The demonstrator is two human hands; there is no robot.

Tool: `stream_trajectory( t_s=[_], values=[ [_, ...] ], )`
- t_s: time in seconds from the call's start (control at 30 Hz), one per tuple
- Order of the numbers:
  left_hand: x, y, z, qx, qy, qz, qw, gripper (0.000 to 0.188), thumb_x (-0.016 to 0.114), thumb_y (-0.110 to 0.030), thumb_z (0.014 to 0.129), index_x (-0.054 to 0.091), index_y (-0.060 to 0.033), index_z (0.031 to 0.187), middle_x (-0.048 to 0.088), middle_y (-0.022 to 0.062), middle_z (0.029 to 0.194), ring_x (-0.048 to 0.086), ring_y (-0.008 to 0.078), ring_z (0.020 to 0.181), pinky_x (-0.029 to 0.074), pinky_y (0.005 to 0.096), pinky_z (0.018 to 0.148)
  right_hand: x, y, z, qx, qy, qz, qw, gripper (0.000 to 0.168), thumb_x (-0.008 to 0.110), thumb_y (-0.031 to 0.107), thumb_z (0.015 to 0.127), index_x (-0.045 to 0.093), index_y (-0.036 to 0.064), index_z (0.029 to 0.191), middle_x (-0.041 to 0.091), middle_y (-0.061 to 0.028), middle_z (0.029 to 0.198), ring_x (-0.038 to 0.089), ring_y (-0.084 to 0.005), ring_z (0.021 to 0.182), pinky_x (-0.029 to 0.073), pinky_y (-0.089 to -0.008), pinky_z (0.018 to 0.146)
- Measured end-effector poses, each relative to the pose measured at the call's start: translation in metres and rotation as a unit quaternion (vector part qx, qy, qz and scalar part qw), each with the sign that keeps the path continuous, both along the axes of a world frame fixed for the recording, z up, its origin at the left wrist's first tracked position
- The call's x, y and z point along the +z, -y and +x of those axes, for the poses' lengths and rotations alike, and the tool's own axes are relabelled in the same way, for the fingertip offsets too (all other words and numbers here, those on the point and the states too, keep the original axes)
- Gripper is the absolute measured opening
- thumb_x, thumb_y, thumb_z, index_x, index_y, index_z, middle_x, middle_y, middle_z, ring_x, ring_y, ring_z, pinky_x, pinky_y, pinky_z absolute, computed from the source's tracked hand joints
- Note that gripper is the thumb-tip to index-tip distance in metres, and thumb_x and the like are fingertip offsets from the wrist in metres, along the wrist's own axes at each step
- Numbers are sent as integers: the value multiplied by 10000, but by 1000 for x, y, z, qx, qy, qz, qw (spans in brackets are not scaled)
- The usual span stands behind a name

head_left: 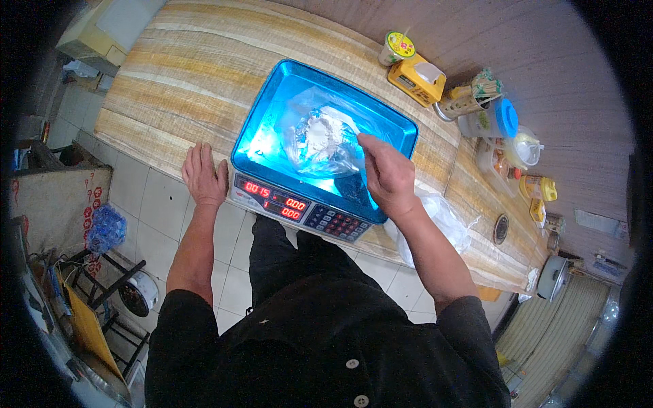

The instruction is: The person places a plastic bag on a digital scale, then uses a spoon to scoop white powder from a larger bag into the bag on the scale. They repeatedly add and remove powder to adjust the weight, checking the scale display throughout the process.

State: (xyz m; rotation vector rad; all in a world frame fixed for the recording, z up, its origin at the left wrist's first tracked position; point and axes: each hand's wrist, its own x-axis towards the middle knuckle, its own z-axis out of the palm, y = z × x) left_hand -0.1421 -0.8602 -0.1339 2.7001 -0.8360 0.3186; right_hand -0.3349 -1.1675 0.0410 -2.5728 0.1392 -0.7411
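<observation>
A digital price scale [293, 204] with lit red digits stands at the table's near edge. On top sits a blue metal tray [255, 117]. Inside it lies an opened clear plastic bag [301, 153] containing white powder [326, 131]. My right hand [390, 176] is over the tray's right side, its fingers pinching a slim white utensil [351, 121], perhaps a spoon, whose far end reaches the powder. My left hand [204, 173] rests palm down on the table edge, just left of the scale, holding nothing.
A white plastic bag [444, 224] lies right of the scale on the wood-patterned table [168, 92]. Along the wall stand a lidded cup [397, 48], a yellow tissue box [416, 80], a container of sticks [467, 99] and a blue-lidded jar [492, 120]. A black-framed stool [109, 285] is at lower left.
</observation>
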Motion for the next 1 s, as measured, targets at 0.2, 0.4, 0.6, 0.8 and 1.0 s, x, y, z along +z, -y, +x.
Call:
stream_trajectory(
  t_s=[0.2,0.4,0.6,0.8,1.0],
  values=[
    [3,1,-2,-4,-13,-7,1000,580,533,-390,899,399,-100,1383,376,142,1441,304,334,1348,195,485,1091,-6,5,-12,-35,10,98,995,251,617,-25,832,620,26,1078,675,-149,966,680,-258,796,540,-331,690],
    [4,0,-2,5,-19,17,1000,605,582,-263,861,382,-70,1399,376,160,1444,307,350,1352,208,492,1097,28,1,-39,-206,32,615,761,201,551,64,932,554,-43,1103,668,-213,934,689,-275,784,581,-326,683],
    [2,4,0,1,-16,37,999,560,531,-357,897,412,-84,1372,388,150,1430,309,335,1347,200,482,1098,44,9,-143,-286,77,658,692,177,548,61,925,569,-44,1065,669,-201,872,684,-281,710,584,-343,621],
    [-10,-3,2,-14,-6,63,998,558,515,-261,886,386,-73,1396,370,147,1446,288,334,1365,197,477,1109,36,6,-255,-408,81,578,702,168,536,44,924,579,-43,1061,671,-189,869,680,-264,711,575,-333,628],
    [-5,4,-2,-15,-17,94,995,548,438,-280,928,335,-79,1428,332,131,1474,256,313,1386,185,459,1119,-23,2,-284,-439,0,472,765,180,558,69,928,582,-57,1055,680,-137,860,677,-180,745,560,-285,666]
  ],
)
